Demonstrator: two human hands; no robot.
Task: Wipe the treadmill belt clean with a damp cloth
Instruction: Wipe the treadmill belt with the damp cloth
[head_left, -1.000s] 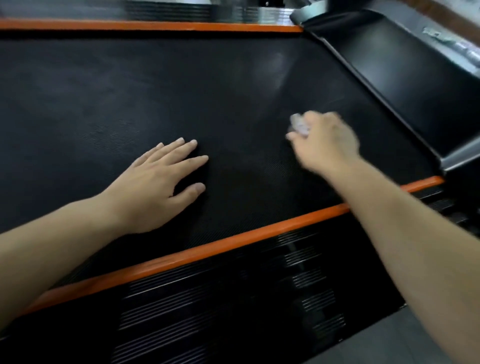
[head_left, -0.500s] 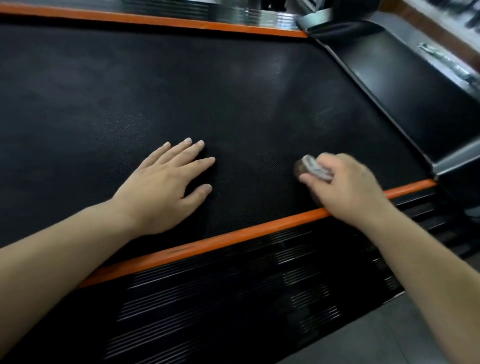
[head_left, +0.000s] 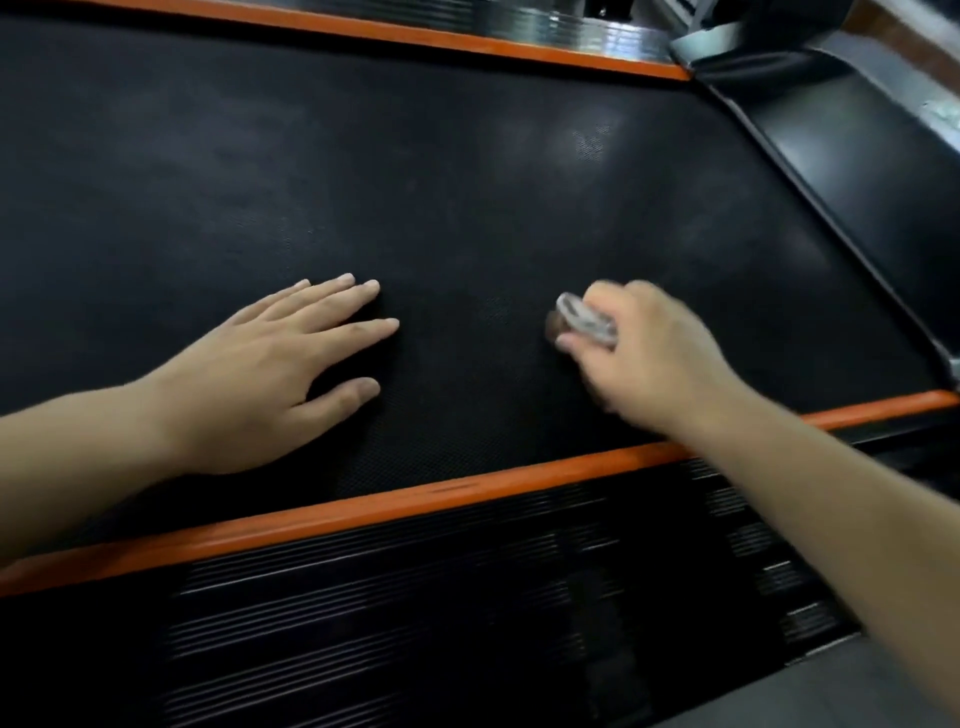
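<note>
The treadmill belt (head_left: 415, 182) is seen as a wide black textured sheet, bordered on its near side by an orange strip (head_left: 363, 512). Just beyond that strip, the left hand (head_left: 275, 374) is laid flat on the belt, palm down, with the fingers straight and slightly spread; nothing is held by it. Further right along the strip, and also just beyond it, the right hand (head_left: 649, 358) is curled round a small bunched pale cloth (head_left: 584, 319), which is pressed against the belt and partly hidden by the fingers. This hand is blurred. On the near side of the strip, a black ribbed side rail (head_left: 415, 623) is seen.
</note>
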